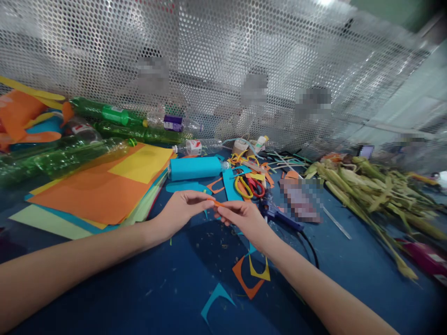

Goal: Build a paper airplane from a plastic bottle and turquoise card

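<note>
A blue-wrapped bottle point(195, 168) is flanked by stacked coloured paper point(80, 197) and by scissor handles point(244, 188), yellow and red; a glue gun point(283, 218) is laid near the right hand point(247, 218). The blue table point(139, 293), strewn with cut paper scraps point(250, 292), is backed by a perforated metal screen point(209, 46). Above it, a small orange piece point(218, 204) is pinched between nearly closed fingertips of the right and left hand point(179, 209).

Low in the frame, between the two bare forearms point(87, 257), the dark blue counter point(146, 298) lies open, only flat cut paper scraps point(238, 270) on it. Centre left, a thick stack of coloured paper sheets point(84, 195) blocks passage; ahead, a blue-wrapped cylindrical bottle point(195, 168) lies crosswise. Right of centre, a dark blue plastic glue gun point(284, 218) obstructs; between its black cord point(312, 244) and pale green leafy husks point(377, 204) runs a lane.
</note>
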`<state>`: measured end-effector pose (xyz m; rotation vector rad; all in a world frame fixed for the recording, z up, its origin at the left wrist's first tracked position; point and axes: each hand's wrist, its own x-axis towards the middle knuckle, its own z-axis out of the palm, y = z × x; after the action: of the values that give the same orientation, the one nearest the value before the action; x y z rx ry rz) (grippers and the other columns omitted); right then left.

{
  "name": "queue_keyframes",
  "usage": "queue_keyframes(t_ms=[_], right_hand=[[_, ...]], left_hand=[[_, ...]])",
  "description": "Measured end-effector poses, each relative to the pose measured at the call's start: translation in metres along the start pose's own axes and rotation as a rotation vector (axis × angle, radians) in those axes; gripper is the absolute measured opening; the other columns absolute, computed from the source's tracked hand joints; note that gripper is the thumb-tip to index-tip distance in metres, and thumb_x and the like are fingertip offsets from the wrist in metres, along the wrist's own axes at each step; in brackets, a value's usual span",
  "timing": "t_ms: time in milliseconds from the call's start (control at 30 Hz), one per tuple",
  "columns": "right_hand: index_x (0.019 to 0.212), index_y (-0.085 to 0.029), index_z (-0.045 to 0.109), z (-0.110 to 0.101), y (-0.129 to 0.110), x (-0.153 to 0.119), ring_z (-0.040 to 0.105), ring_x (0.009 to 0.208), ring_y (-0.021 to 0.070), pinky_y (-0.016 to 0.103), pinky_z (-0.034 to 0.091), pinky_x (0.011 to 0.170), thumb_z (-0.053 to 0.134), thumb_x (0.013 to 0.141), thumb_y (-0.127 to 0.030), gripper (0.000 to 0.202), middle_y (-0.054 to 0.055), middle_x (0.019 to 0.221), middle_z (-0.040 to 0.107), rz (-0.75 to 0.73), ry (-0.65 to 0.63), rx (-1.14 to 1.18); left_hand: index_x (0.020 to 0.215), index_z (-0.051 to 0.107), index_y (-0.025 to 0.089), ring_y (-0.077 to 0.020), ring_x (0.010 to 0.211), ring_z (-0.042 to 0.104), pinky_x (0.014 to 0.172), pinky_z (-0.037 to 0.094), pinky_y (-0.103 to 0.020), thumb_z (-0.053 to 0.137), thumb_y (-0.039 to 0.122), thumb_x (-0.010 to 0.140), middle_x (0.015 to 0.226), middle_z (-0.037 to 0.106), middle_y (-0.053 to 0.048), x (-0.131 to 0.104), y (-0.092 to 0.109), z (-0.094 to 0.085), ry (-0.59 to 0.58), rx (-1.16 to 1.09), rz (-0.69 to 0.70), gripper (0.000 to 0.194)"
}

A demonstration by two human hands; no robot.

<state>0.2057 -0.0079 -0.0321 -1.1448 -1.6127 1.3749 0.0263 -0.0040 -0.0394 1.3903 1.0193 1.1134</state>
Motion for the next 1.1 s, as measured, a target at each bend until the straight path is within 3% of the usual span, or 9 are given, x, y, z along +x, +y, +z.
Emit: queue_keyframes(t_ms=[267, 533, 867, 1100], right_hand=[[0.083, -0.018, 0.065, 0.003, -0.002, -0.001, 0.054, 0.057, 0.011, 0.025, 0.045, 0.057, 0.063, 0.072, -0.034, 0.02, 0.0, 0.067, 0.06, -0.111, 0.097, -0.135], [0.081, -0.021, 0.067, 0.005, -0.006, -0.007, 0.058, 0.06, 0.0139, 0.026, 0.047, 0.057, 0.059, 0.076, -0.032, 0.014, 0.002, 0.072, 0.066, -0.205, 0.181, -0.352], [0.077, -0.018, 0.066, 0.008, -0.006, -0.009, 0.055, 0.053, 0.011, 0.025, 0.048, 0.055, 0.064, 0.072, -0.033, 0.016, -0.001, 0.06, 0.062, -0.094, 0.162, -0.042], [0.076, -0.018, 0.065, 0.009, -0.007, -0.011, 0.057, 0.053, 0.0119, 0.026, 0.049, 0.054, 0.063, 0.073, -0.035, 0.017, 0.0, 0.059, 0.062, -0.113, 0.146, -0.098]], left_hand=[[0.077, 0.069, 0.019, -0.0185, 0.08, 0.064, 0.076, 0.049, -0.033, 0.067, 0.028, 0.07, 0.081, 0.071, -0.003, -0.002, 0.003, 0.0, 0.025, 0.112, 0.052, 0.012], [0.076, 0.07, 0.02, -0.018, 0.078, 0.063, 0.074, 0.049, -0.032, 0.068, 0.031, 0.069, 0.079, 0.071, -0.004, -0.003, 0.0, 0.001, 0.024, 0.089, 0.037, 0.014], [0.076, 0.069, 0.019, -0.0152, 0.078, 0.061, 0.079, 0.047, -0.031, 0.07, 0.03, 0.067, 0.081, 0.07, -0.002, -0.011, 0.003, 0.011, 0.027, -0.165, -0.061, 0.014], [0.074, 0.068, 0.016, -0.0156, 0.076, 0.061, 0.077, 0.048, -0.031, 0.068, 0.025, 0.068, 0.078, 0.069, -0.002, -0.016, 0.01, 0.015, 0.084, -0.157, -0.043, 0.01]])
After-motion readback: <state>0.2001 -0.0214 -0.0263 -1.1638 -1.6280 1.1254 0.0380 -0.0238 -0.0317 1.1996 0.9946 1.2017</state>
